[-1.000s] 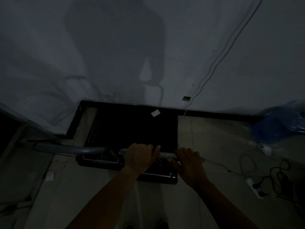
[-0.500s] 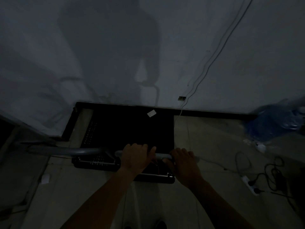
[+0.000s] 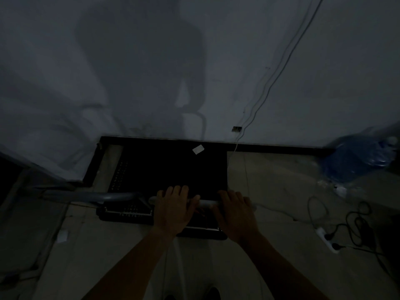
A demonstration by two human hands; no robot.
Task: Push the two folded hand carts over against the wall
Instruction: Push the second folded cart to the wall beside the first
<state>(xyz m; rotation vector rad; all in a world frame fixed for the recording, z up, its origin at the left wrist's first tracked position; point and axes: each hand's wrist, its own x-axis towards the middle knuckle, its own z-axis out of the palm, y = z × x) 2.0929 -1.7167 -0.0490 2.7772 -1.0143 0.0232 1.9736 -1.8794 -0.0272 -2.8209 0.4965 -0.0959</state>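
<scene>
In dim light a black folded hand cart (image 3: 168, 169) lies flat on the floor, its far edge at the dark baseboard of the white wall (image 3: 216, 72). Its grey handle bar (image 3: 206, 202) runs across the near end. My left hand (image 3: 173, 210) lies over the bar with the fingers reaching forward across it. My right hand (image 3: 236, 211) grips the bar just to the right. A second grey handle (image 3: 91, 196) sticks out to the left over a black deck edge (image 3: 123, 214); how the two carts sit together is too dark to tell.
A blue plastic-wrapped bundle (image 3: 357, 159) sits by the wall at right. A white power strip (image 3: 329, 239) and tangled black cables (image 3: 357, 221) lie on the floor at right. A thin cable (image 3: 281, 61) runs down the wall. A wall corner juts out at left (image 3: 43, 148).
The cart and my hands have moved slightly forward toward the wall. My left hand's fingers have loosened from a tight wrap to a flatter hold over the bar.
</scene>
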